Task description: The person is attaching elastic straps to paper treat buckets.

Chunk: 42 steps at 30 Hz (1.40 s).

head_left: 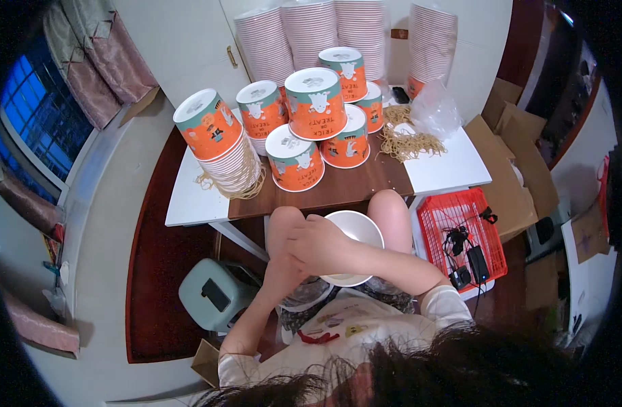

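Note:
I sit at a low table (pixel 351 186) with a white paper bucket (pixel 357 230) on my lap, its open mouth facing up. My right hand (pixel 317 243) grips its near rim from the left side. My left hand (pixel 280 275) is closed just below and behind the right hand, against the bucket's side; what it holds is hidden. On the table stand several orange and teal paper buckets (pixel 315 102) upside down, some stacked (pixel 216 142).
A heap of tan rubber bands (pixel 406 139) and a clear plastic bag (pixel 433 108) lie at the table's right. Tall stacks of white cups (pixel 311 30) stand behind. A red basket (pixel 460 234) with chargers sits at right, cardboard (pixel 507 169) beyond, a pale green stool (pixel 212 295) at left.

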Each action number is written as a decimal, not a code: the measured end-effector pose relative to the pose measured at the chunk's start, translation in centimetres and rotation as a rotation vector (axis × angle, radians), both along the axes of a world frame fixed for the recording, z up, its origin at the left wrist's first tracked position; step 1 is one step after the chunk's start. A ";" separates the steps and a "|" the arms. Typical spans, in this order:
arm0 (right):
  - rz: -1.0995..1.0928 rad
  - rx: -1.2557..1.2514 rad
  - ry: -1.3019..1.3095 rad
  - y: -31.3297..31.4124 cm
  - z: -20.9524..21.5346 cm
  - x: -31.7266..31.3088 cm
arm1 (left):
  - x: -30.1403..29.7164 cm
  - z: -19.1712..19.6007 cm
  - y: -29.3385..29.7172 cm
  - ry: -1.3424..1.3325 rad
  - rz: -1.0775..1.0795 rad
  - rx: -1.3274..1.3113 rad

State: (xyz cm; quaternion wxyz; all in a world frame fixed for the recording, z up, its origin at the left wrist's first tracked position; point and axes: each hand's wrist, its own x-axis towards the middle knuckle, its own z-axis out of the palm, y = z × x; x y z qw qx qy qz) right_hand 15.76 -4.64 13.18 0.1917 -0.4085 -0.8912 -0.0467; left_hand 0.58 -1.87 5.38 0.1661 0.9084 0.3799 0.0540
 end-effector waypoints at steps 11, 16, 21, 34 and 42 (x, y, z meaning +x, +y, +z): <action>0.048 -0.002 0.067 0.0 -0.9 -0.5 | -0.5 -2.4 0.4 -0.342 -0.067 0.182; 0.117 -0.123 0.167 -0.7 2.3 2.6 | 0.0 -0.3 0.7 -0.124 -0.204 0.007; -0.092 -0.197 0.260 -2.0 6.7 8.4 | 1.0 0.2 0.9 -0.617 -0.398 -0.111; -0.404 -0.418 0.346 -9.2 6.5 20.1 | 4.1 2.9 7.1 -0.291 -0.330 -0.289; -0.439 -0.412 0.013 -13.3 7.3 21.2 | 12.1 0.5 9.7 -0.064 -0.600 -0.057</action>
